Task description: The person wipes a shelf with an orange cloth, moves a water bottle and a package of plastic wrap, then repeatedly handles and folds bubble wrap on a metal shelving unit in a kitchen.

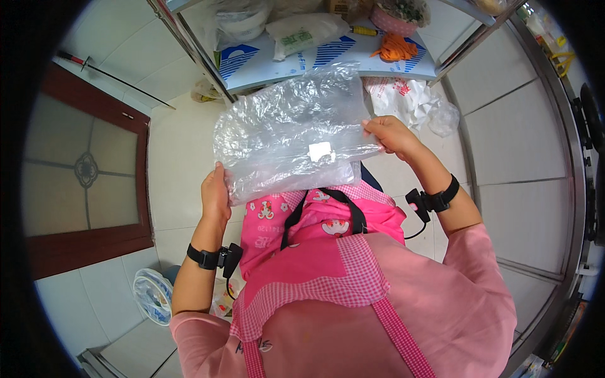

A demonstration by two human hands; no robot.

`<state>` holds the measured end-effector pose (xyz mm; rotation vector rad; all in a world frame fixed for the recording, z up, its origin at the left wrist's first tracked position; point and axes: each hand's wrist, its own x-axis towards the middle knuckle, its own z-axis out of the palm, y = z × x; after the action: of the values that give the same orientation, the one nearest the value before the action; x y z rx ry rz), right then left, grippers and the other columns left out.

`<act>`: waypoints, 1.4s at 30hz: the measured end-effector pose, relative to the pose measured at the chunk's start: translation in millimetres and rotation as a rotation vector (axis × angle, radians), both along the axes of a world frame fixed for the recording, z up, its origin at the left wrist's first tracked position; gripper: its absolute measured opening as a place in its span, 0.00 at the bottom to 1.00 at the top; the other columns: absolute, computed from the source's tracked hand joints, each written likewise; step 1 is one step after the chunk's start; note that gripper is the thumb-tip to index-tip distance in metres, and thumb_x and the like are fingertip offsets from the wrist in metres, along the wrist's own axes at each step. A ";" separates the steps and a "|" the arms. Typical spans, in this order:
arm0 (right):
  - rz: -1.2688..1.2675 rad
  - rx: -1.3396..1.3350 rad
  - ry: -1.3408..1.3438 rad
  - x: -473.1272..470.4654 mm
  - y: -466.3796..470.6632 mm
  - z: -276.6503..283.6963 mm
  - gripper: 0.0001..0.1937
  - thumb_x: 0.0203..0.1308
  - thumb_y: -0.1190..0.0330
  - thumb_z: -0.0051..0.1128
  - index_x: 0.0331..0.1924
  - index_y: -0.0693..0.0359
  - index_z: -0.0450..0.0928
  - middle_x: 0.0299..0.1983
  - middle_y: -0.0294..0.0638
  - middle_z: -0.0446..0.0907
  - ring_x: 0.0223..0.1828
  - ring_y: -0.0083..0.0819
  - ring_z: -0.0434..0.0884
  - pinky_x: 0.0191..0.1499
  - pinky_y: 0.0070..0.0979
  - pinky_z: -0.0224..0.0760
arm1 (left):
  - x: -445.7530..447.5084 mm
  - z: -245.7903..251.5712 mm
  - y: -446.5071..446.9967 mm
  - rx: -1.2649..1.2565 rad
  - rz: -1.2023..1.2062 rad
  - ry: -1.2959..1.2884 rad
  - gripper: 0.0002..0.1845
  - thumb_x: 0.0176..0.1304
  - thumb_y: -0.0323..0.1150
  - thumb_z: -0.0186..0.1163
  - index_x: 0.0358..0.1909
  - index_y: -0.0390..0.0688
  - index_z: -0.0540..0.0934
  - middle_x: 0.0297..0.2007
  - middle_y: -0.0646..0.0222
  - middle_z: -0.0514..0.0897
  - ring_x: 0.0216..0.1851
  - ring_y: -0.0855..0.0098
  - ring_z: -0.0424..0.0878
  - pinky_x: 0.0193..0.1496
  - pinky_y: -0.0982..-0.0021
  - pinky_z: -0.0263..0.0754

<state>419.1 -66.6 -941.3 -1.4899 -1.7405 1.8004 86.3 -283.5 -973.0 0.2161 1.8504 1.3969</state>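
Stretched out in front of me is a large, crinkled clear plastic bag [288,127], with a small white label [321,151] near its lower right part. My left hand [215,193] grips its lower left edge, thumb pointing up and the other fingers mostly hidden. On the opposite side, my right hand [388,136] pinches the right edge between thumb and fingers. Below the plastic hangs my pink apron [326,222], printed with cartoon figures. The far edge of the bag overlaps the front of a shelf [302,73] covered in printed blue-and-white film.
The shelf holds a stuffed white plastic bag [309,33], an orange cloth [396,47] and a pink polka-dot pot [393,21]. White bags [401,99] lie beneath it. A brown-framed door [90,165] is at left, a trash bin [153,296] lower left, cabinets [520,137] at right.
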 end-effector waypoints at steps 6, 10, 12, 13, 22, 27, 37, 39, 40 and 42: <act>-0.049 0.031 -0.022 -7.9 4.0 -7.4 0.20 0.61 0.51 0.58 0.35 0.64 0.79 0.16 0.34 0.71 0.14 0.19 0.66 0.18 0.19 0.54 | -15.8 -12.1 -0.2 -0.024 -0.066 -0.077 0.15 0.68 0.45 0.56 0.35 0.43 0.75 0.31 0.73 0.76 0.28 0.77 0.73 0.31 0.73 0.72; -0.087 0.797 -0.147 -18.1 -2.2 1.7 0.25 0.57 0.54 0.61 0.50 0.67 0.76 0.35 0.49 0.80 0.36 0.36 0.79 0.39 0.29 0.70 | -13.1 -14.4 -7.4 0.079 -0.126 -0.163 0.17 0.64 0.36 0.60 0.49 0.37 0.70 0.39 0.63 0.79 0.38 0.71 0.78 0.42 0.70 0.75; 0.062 1.248 -0.160 -30.2 -9.5 10.0 0.29 0.55 0.54 0.62 0.57 0.64 0.73 0.51 0.55 0.76 0.53 0.46 0.75 0.54 0.37 0.67 | -6.5 -12.6 -10.5 0.110 -0.114 -0.011 0.25 0.62 0.30 0.61 0.58 0.33 0.65 0.43 0.57 0.78 0.41 0.68 0.77 0.45 0.68 0.74; 0.175 1.367 -0.097 -38.7 -12.9 14.0 0.32 0.53 0.53 0.62 0.60 0.61 0.72 0.61 0.57 0.70 0.62 0.52 0.69 0.63 0.43 0.61 | -3.3 -10.0 -10.8 0.003 -0.172 0.219 0.30 0.61 0.29 0.61 0.61 0.33 0.61 0.45 0.52 0.76 0.45 0.64 0.76 0.49 0.66 0.73; 1.102 1.142 -0.215 -109.1 -25.2 7.8 0.31 0.54 0.42 0.56 0.60 0.45 0.75 0.71 0.49 0.58 0.73 0.56 0.49 0.67 0.62 0.45 | 29.7 39.0 26.6 0.017 -1.030 1.698 0.56 0.41 0.47 0.75 0.72 0.45 0.56 0.71 0.48 0.51 0.72 0.40 0.45 0.67 0.35 0.44; 1.031 1.229 -0.205 -130.9 -4.4 -15.9 0.33 0.54 0.37 0.52 0.61 0.41 0.74 0.73 0.48 0.54 0.74 0.56 0.47 0.68 0.62 0.40 | 34.5 22.0 48.7 -0.192 -1.188 1.330 0.67 0.27 0.55 0.79 0.73 0.50 0.54 0.73 0.46 0.45 0.72 0.38 0.43 0.66 0.32 0.47; 0.767 0.801 -0.344 -109.0 48.5 -68.5 0.46 0.52 0.31 0.48 0.72 0.45 0.56 0.72 0.55 0.53 0.73 0.54 0.53 0.70 0.44 0.52 | 9.2 -27.1 56.2 -0.016 -1.084 0.771 0.70 0.29 0.52 0.80 0.75 0.49 0.46 0.70 0.34 0.41 0.73 0.40 0.44 0.71 0.56 0.53; 0.687 0.695 -0.290 -98.4 58.2 -71.0 0.45 0.54 0.32 0.48 0.71 0.49 0.57 0.72 0.56 0.54 0.73 0.54 0.54 0.69 0.44 0.52 | 8.2 -23.3 52.4 0.001 -1.062 0.759 0.67 0.31 0.51 0.79 0.74 0.49 0.48 0.70 0.34 0.41 0.73 0.40 0.44 0.71 0.56 0.51; 0.602 0.741 -0.282 -91.3 61.7 -68.5 0.44 0.54 0.33 0.48 0.71 0.50 0.58 0.71 0.56 0.55 0.72 0.53 0.55 0.69 0.44 0.52 | 8.3 -18.6 49.6 0.005 -1.058 0.742 0.66 0.32 0.50 0.79 0.74 0.48 0.50 0.70 0.33 0.41 0.73 0.40 0.44 0.72 0.56 0.50; 0.456 0.765 -0.337 -74.3 62.9 -56.5 0.42 0.55 0.36 0.49 0.70 0.52 0.59 0.71 0.55 0.57 0.71 0.52 0.57 0.69 0.44 0.52 | 6.3 -3.3 39.3 0.073 -0.957 0.978 0.63 0.32 0.48 0.79 0.72 0.45 0.54 0.70 0.35 0.45 0.72 0.40 0.46 0.71 0.52 0.49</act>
<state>344.9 -3.7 -997.8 -1.1497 -2.6788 0.8172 92.7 -244.2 -976.4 1.8024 1.9039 0.6595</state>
